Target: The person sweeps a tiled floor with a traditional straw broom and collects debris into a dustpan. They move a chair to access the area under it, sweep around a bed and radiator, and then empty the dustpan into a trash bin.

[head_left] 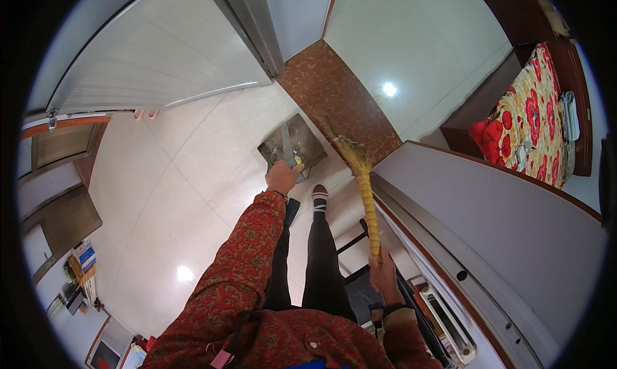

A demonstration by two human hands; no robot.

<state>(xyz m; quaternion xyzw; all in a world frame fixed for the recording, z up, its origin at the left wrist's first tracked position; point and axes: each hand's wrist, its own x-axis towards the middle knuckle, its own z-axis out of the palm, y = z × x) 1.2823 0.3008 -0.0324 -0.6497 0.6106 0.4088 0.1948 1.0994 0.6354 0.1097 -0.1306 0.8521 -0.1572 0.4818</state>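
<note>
My left hand (283, 176) is closed round the handle of a grey metal dustpan (312, 142), whose pan is just above or on the pale tiles; I cannot tell which. Some debris and a small yellow bit show in or by the pan. In my right hand (384, 276) is the yellow bound handle of a straw broom (365, 192). Its bristles spread over the edge of a brown patterned threshold strip (347, 99), to the right of the dustpan and apart from it.
A white door (167, 54) stands at the upper left, and a doorframe edge (443, 240) runs along my right. Beyond the threshold is a bed with a red flowered cover (530, 118). A black chair-like frame (360, 285) stands close by my right leg.
</note>
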